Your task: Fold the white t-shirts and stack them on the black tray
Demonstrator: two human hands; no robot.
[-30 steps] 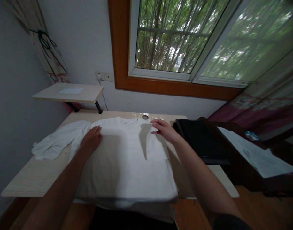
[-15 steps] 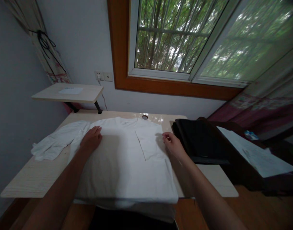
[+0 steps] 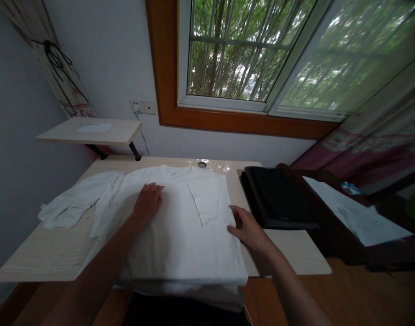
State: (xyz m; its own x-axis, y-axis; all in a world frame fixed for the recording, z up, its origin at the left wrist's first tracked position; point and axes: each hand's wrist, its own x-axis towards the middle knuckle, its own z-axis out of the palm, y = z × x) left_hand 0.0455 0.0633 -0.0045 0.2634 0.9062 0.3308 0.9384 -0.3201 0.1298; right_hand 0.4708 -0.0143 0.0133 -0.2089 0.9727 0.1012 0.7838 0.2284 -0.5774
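Observation:
A white shirt (image 3: 180, 244) lies spread over the desk, its collar toward the wall and its lower end hanging over the front edge. One sleeve (image 3: 81, 197) stretches out to the left. On the right, a flap of the fabric (image 3: 210, 203) is folded inward over the body. My left hand (image 3: 149, 199) rests palm down on the upper left part of the shirt, fingers extended. At the folded right edge is my right hand (image 3: 246, 226), thumb and fingers apart, with fingertips touching or very close to the cloth.
The desk (image 3: 40, 253) carries a small raised shelf (image 3: 92, 131) at back left with a paper on it. Black folders or cases (image 3: 278, 197) are stacked right of the shirt. Beyond them a white sheet (image 3: 356, 213) lies on a dark surface. A window (image 3: 244, 59) is above.
My left hand has slid right and slightly down across the shirt. My right hand has come lower along the folded edge, its thumb and fingers spreading. The view has shifted slightly.

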